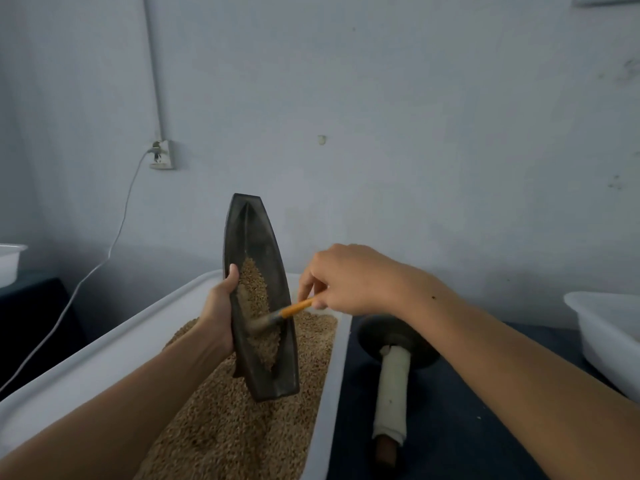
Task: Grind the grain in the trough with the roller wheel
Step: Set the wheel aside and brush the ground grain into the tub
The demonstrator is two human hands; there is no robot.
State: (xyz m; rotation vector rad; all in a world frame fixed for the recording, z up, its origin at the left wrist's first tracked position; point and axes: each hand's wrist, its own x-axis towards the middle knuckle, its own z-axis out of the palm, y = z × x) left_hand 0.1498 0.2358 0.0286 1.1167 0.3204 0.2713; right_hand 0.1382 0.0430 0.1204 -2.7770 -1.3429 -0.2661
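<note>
The left hand (218, 306) grips the tilted trough (258, 289) over the white tub (104, 344) of grain (221, 420); the right hand (349, 278) pinches a brush (277, 318) inside it. Sweep downhill, keeping the low end over the tub. The roller wheel (398, 344) lies on the counter (450, 427) just right of the tub.

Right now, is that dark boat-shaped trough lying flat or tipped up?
Tipped up: the dark boat-shaped trough is held steeply, its low end over the grain-filled white tub.
</note>
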